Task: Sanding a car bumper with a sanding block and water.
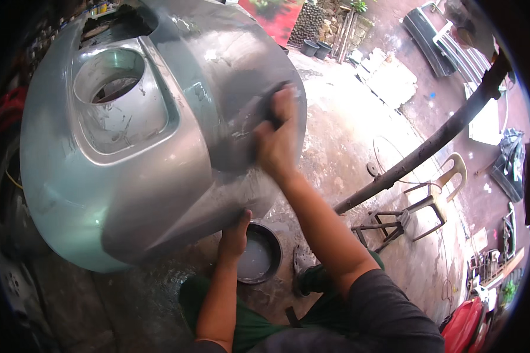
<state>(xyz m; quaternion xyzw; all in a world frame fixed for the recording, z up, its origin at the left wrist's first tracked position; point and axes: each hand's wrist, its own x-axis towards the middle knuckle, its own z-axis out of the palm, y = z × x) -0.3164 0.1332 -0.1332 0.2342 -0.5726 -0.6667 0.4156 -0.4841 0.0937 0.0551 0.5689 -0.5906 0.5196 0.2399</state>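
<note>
My right grip [277, 144] is blurred, so I can't pick out each finger, and the dark thing [270, 109] against it is too smeared to tell. Of my left grip [235, 237] only part shows — most fingers are lost behind the lower edge of the bumper [159, 188], whose top runs past the upper edge of the view. That grip also covers a bit of the basin [279, 254]. Left of the bumper, a red thing [9, 109] is partly hidden, and I can't say what it is. The little containers [103, 8] at upper left are too small to tell apart — and my shirt [397, 309] is cut off below.
</note>
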